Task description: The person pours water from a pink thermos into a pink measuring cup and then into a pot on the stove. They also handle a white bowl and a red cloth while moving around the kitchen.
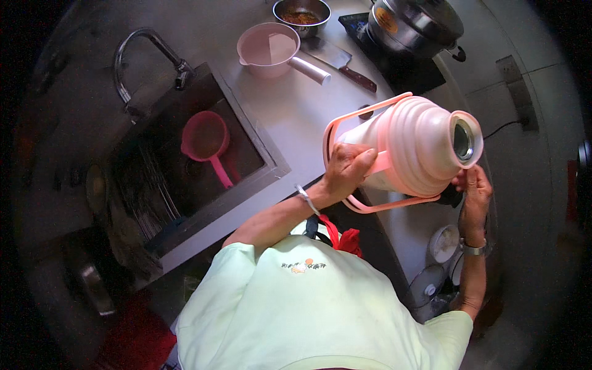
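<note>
A pink thermos flask with a ribbed top is tilted, its open mouth pointing right. My left hand is closed around its side handle. At the lower edge of the mouth, my right hand has bent fingers close to the rim; whether they grip anything cannot be told. The flask's pink carrying handle hangs around its base and side. Behind and left of it on the white countertop stand a pale pink ladle-like pan with a pouring lip and a cleaver with a wooden handle.
A bright pink dipper lies in the sink under a curved metal faucet. At the back stand a metal bowl of food and a large steel pot. White bowls and a glass lid are at the right.
</note>
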{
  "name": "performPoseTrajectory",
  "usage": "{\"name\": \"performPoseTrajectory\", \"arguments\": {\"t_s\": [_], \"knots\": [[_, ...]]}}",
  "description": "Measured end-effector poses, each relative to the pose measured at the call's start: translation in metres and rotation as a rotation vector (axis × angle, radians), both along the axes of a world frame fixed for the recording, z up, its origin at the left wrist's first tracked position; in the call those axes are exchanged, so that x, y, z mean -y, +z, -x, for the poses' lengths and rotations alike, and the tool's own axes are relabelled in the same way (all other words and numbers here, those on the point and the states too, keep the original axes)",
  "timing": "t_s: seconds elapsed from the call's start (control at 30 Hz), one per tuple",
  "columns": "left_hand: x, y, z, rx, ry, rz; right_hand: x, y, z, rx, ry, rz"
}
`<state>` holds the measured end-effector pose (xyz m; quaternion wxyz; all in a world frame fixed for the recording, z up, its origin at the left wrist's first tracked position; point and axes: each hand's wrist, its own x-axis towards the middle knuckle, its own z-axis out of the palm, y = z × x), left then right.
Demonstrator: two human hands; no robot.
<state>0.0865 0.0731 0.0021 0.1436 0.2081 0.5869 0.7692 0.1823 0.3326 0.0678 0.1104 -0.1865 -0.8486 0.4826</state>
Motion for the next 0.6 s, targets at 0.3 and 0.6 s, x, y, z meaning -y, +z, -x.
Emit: {"name": "performPoseTrajectory", "arguments": {"t_s": [0.3, 0.6], "knots": [[0.035, 0.002, 0.009, 0.098, 0.003, -0.035, 0.07, -0.052, -0.008, -0.066, -0.071, 0.024], [0.134, -0.044, 0.022, -0.502, 0.163, 0.195, 0.131, -0.05, 0.023, -0.019, 0.094, 0.268]]}}
